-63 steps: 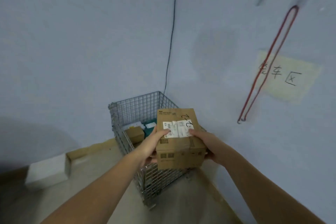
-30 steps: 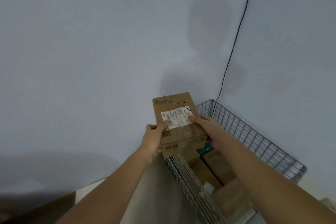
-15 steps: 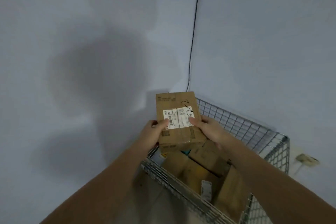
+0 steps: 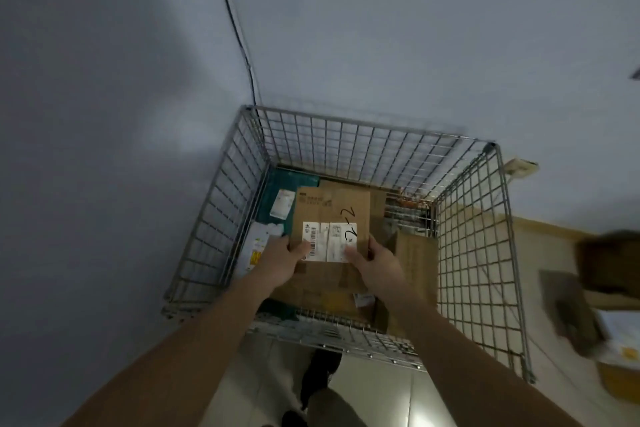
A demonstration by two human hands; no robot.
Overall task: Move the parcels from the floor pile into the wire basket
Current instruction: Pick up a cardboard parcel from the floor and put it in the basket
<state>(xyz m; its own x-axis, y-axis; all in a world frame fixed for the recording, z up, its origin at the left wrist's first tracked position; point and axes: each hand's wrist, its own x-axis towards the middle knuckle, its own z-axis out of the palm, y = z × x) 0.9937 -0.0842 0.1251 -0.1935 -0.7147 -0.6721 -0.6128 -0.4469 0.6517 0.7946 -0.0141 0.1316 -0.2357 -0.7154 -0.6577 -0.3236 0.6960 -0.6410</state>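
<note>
Matt cardboard parcel [image 4: 330, 215], bare metal wire basket [image 4: 360, 135], glossy floor tiles [image 4: 377, 395]

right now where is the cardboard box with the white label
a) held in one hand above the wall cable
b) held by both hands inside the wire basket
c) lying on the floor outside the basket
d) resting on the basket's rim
b: the left hand and right hand grip the cardboard box by its near edge, inside the wire basket above other parcels.

The cardboard box [image 4: 329, 218] bears a handwritten black mark, seemingly "2-2", running onto its white shipping label [image 4: 329, 241], which shows a barcode and print too small to read.
</note>
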